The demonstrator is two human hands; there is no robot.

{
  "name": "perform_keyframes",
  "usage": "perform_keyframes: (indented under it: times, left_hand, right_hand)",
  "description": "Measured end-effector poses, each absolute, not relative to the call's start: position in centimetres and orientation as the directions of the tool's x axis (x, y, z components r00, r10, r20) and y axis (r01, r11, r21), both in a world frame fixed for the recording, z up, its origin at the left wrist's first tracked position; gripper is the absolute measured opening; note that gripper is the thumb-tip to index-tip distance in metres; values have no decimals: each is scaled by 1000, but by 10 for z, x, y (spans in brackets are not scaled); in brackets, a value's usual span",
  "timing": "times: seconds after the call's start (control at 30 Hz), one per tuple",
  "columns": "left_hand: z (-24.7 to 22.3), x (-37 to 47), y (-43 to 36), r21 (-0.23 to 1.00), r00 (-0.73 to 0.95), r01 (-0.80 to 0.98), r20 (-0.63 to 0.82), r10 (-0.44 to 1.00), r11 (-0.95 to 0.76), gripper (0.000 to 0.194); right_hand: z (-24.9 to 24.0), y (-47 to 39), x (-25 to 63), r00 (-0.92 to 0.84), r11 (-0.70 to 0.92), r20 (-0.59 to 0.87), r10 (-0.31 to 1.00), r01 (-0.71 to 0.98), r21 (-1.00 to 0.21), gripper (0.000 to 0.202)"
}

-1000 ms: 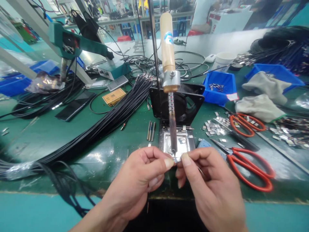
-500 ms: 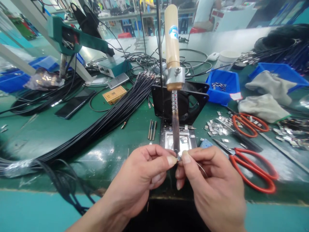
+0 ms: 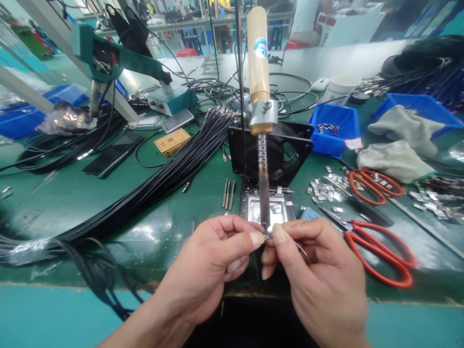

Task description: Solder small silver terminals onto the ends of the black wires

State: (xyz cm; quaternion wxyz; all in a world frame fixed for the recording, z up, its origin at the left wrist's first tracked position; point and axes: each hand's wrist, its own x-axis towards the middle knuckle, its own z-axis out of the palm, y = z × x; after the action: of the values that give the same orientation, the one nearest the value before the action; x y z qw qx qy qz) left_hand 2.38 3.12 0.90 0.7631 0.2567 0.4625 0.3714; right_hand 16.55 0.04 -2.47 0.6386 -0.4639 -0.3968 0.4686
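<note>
A soldering iron (image 3: 258,63) with a wooden handle is clamped upright, its dark tip pointing down between my hands. My left hand (image 3: 217,258) is closed in a pinch on a small shiny metal piece (image 3: 268,236) just under that tip; its exact form is mostly hidden by my fingers. Thumb and forefinger of my right hand (image 3: 322,275) are pinched on a thin solder wire (image 3: 302,251), whose tail curves out behind the fingers. Both sets of fingertips nearly meet at the tip. Behind them lies a metal tray (image 3: 254,211) with small metal pieces in it.
A black fan (image 3: 235,157) stands behind the iron. Bundled black cables (image 3: 145,203) stretch across the left. To the right are orange-handled scissors (image 3: 380,253), a second pair (image 3: 368,186), loose metal clips (image 3: 321,191), gloves (image 3: 395,162) and a blue bin (image 3: 333,128).
Both hands stay almost in place under the iron's tip. The right hand's lower fingers have shifted slightly up and left.
</note>
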Motion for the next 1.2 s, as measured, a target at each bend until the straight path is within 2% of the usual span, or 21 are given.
perform_keyframes:
  times: [0.47, 1.2]
  left_hand:
    - [6, 22, 31, 734, 317, -327, -508, 801, 595, 18]
    - [5, 21, 24, 775, 259, -310, -489, 833, 551, 16]
  right_hand:
    - [-25, 1, 168, 204, 91, 41, 978, -242, -966, 10]
    - [-25, 0, 168, 181, 58, 15, 983, -235, -970, 12]
